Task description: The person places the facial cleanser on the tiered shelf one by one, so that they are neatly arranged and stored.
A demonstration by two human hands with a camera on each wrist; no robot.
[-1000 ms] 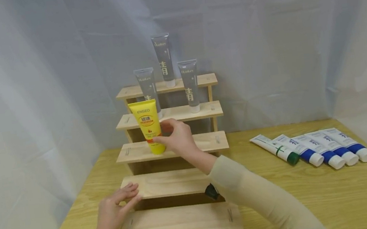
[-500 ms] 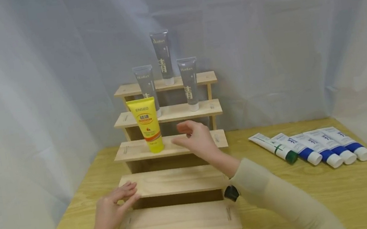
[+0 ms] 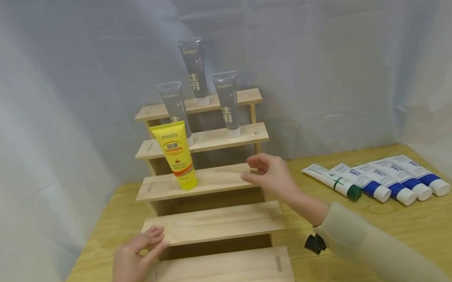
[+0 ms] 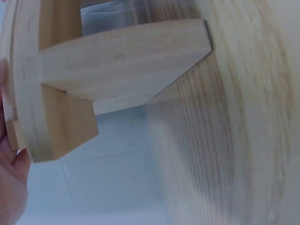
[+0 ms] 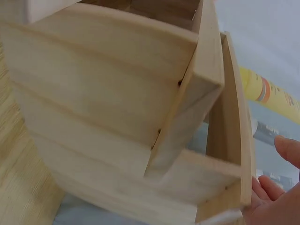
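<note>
A yellow squeeze tube (image 3: pixel 174 155) stands upright, cap down, toward the left of the middle step of a wooden tiered rack (image 3: pixel 215 223). My right hand (image 3: pixel 274 177) holds nothing, its thumb and fingers apart at the right end of that step. In the right wrist view, the thumb (image 5: pixel 288 149) shows beside the rack's side. My left hand (image 3: pixel 132 260) rests at the left end of the second step from the bottom, fingers and thumb right at the board. The left wrist view catches only part of that hand (image 4: pixel 10 187), beside the rack's boards (image 4: pixel 126 56).
Three grey tubes stand on the upper steps, one on top (image 3: pixel 194 71) and two below, left (image 3: pixel 173 102) and right (image 3: pixel 228 105). On the table (image 3: pixel 394 242) at right lie a white tube with a green cap (image 3: pixel 334 182) and several blue-and-white tubes (image 3: pixel 402 179).
My right hand has let go of the yellow tube and drawn away to the right, leaving it standing on the middle step. The left hand stays at the rack.
</note>
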